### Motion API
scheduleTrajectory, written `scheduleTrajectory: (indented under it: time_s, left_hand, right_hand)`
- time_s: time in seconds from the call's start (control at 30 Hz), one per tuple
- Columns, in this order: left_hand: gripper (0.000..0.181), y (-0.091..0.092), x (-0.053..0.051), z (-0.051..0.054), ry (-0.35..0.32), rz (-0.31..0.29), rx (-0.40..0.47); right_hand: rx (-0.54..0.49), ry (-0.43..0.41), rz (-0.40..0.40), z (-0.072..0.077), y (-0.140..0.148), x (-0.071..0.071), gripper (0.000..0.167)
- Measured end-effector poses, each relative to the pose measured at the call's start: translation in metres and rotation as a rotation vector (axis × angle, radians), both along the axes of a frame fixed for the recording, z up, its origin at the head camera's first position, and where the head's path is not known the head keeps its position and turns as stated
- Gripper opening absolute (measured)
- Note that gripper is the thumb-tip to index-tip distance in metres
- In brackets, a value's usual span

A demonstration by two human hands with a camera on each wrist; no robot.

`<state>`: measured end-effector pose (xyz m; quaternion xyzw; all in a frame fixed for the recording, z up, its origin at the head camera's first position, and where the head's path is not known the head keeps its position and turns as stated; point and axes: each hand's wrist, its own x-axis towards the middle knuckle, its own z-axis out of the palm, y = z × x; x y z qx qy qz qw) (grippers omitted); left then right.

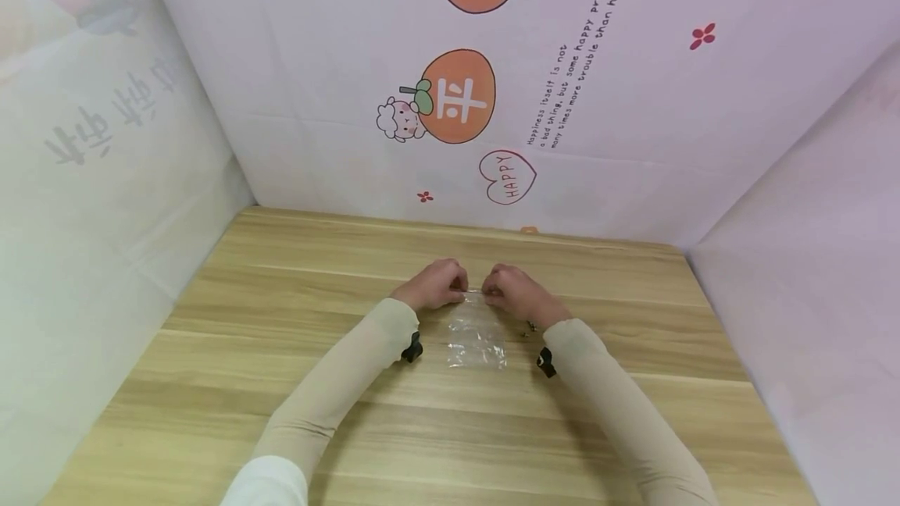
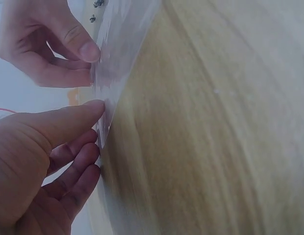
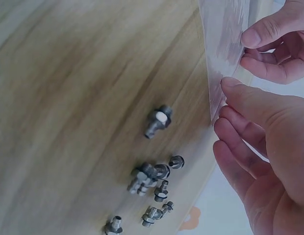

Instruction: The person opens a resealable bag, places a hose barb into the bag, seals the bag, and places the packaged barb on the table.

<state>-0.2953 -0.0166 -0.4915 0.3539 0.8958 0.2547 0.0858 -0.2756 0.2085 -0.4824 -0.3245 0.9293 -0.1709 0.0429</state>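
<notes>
Two hands, our left hand and right hand, pinch the far edge of a clear plastic bag just below the head frame's centre. We are equally near it with either; its long axis runs down the frame from our fingertips. Metal fittings lie nearer our right hand. Wood-grain table lies beneath; printed sheeting stands behind.

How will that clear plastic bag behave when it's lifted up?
The clear plastic bag is probably floppy, given its wrinkled, thin film. It likely weighs little, looking flat with nothing visible inside. Its shiny surface may feel slippery.
</notes>
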Motion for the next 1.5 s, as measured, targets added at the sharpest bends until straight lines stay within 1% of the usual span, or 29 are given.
scheduleTrajectory:
  time_s: [0.23, 0.47, 0.67, 0.8, 1.0, 1.1, 1.2, 1.3, 1.4, 1.47, 1.5]
  left_hand:
    - [0.006, 0.001, 0.0, 0.0, -0.007, 0.003, 0.004]
    - [0.008, 0.001, -0.003, -0.003, -0.02, 0.008, 0.012]
    - [0.007, 0.001, -0.003, -0.004, -0.022, 0.004, 0.027]
    - [0.008, 0.002, 0.001, -0.001, -0.032, 0.012, 0.027]
    - [0.018, 0.0, 0.01, 0.004, 0.01, 0.05, 0.022]
    - [0.024, -0.002, 0.015, 0.008, 0.016, 0.071, 0.036]
    - [0.028, -0.005, 0.021, 0.013, -0.012, 0.093, 0.065]
    - [0.024, -0.008, 0.028, 0.017, -0.041, 0.112, 0.109]
    - [0.019, -0.01, 0.036, 0.021, -0.104, 0.114, 0.161]
    - [0.016, -0.011, 0.042, 0.023, -0.165, 0.106, 0.192]
    - [0.015, -0.011, 0.045, 0.024, -0.206, 0.105, 0.208]
  right_hand:
    - [-0.004, -0.017, -0.026, -0.001, -0.002, -0.001, 0.004]
    - [0.002, -0.049, -0.04, 0.0, -0.004, -0.002, 0.004]
    - [-0.017, -0.076, -0.044, 0.002, -0.005, 0.0, 0.004]
    - [-0.022, -0.082, -0.045, 0.005, -0.005, 0.005, 0.005]
    - [-0.032, -0.071, -0.059, 0.01, -0.004, 0.012, 0.004]
    - [-0.052, -0.086, -0.091, 0.012, -0.003, 0.016, 0.005]
    - [-0.063, -0.106, -0.129, 0.015, -0.002, 0.021, 0.004]
    - [-0.079, -0.12, -0.153, 0.018, 0.0, 0.027, 0.004]
    - [-0.113, -0.124, -0.166, 0.021, 0.001, 0.032, 0.006]
    - [-0.14, -0.12, -0.166, 0.022, 0.001, 0.036, 0.005]
    - [-0.151, -0.119, -0.17, 0.023, 0.001, 0.037, 0.004]
